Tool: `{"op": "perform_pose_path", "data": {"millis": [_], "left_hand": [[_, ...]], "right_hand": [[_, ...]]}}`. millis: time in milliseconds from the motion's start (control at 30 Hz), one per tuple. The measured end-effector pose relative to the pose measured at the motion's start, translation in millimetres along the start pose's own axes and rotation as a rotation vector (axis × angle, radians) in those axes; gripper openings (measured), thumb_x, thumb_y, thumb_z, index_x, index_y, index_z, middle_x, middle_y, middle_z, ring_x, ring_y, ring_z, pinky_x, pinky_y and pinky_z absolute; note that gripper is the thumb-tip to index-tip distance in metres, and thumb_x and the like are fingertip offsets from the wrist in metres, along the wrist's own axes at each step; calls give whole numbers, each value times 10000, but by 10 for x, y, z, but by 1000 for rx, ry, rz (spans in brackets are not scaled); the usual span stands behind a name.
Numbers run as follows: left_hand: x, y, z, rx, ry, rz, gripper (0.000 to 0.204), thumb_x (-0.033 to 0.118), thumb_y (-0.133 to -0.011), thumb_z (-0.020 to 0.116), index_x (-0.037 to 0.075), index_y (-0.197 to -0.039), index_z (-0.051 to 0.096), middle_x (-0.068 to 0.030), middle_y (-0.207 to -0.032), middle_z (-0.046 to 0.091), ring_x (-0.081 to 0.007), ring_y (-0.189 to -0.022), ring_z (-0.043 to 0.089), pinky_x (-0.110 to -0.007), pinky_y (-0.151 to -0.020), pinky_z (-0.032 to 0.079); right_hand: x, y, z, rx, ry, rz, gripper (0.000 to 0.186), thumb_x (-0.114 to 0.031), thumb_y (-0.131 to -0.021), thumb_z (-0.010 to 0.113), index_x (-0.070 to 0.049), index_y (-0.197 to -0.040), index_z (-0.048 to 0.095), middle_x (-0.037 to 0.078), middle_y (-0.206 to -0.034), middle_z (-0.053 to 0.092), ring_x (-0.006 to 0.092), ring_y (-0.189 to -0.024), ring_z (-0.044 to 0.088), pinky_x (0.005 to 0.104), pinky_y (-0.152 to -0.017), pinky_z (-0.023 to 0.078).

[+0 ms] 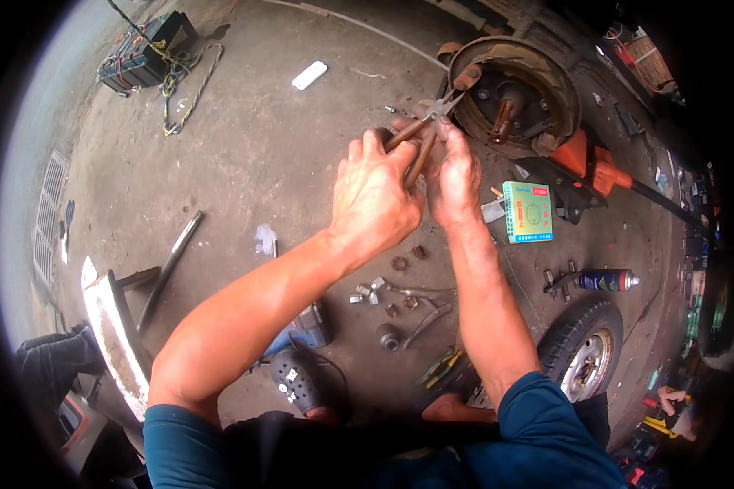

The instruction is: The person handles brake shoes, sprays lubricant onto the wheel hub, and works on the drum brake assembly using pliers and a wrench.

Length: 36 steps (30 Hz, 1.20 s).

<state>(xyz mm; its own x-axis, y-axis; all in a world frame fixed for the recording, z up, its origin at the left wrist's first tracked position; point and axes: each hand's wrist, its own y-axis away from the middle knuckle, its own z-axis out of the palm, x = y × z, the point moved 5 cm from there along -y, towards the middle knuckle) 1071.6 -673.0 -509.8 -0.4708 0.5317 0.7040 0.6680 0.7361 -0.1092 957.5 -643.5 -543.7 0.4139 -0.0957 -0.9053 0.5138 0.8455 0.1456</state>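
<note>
My left hand (379,191) is closed around the brown handles of a pair of pliers (422,155), whose jaws point up and to the right. Beside it, my right hand (454,175) has its fingers curled round the pliers near their pivot, partly hidden behind them. Just past the jaw tips is a rusty drum brake assembly (575,77), with curved shoes inside its rim and a spindle (506,121) sticking out of the middle. The jaws overlap the left edge of the brake in this view; whether they touch it I cannot tell.
An orange jack (591,165) with a long handle lies under the brake. Around me are a green box (528,212), a spray can (610,279), a wheel (583,354), loose nuts (370,290), a metal bar (170,269), a white object (309,75) and a battery (148,53) with rope.
</note>
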Motion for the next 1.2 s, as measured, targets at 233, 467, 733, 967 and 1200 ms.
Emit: {"op": "perform_pose_path", "data": {"millis": [233,467,733,967,1200], "left_hand": [[55,-71,-72,-3,-4,24,571,44,-654,573,117,-1220,550,-238,-1142,476,-409,-1049,461,-470,-907,416],[-14,18,-5,-12,44,13,559,55,-650,592,104,-1204,540,-252,-1216,449,-426,-1082,443,-475,-924,410],[-54,81,14,-26,44,64,583,61,-639,587,77,-1218,523,-240,-1240,436,-415,-1107,435,-463,-957,395],[-53,97,31,-28,107,83,623,67,-645,579,116,-1260,489,-236,-1263,411,-416,-1141,416,-468,-962,396],[-23,95,0,13,70,101,622,65,-637,581,126,-1250,494,-240,-1260,414,-414,-1130,427,-469,-945,412]], "right_hand": [[-24,-54,-23,-15,-54,-62,362,-287,-952,419,10,-1127,530,172,-1034,643,228,-926,625,352,-842,493],[63,44,-95,139,100,-47,329,-303,-951,443,-6,-1032,559,91,-931,609,191,-850,626,317,-699,528],[94,71,-117,105,166,-95,320,-314,-955,467,-55,-1094,594,4,-912,589,114,-811,565,265,-713,466],[67,64,-107,48,11,-40,281,-305,-960,457,-41,-1002,541,22,-872,544,122,-747,564,280,-651,481],[14,50,-75,45,-11,-46,278,-287,-968,435,-37,-1035,535,27,-897,551,121,-797,572,288,-669,484]]}}
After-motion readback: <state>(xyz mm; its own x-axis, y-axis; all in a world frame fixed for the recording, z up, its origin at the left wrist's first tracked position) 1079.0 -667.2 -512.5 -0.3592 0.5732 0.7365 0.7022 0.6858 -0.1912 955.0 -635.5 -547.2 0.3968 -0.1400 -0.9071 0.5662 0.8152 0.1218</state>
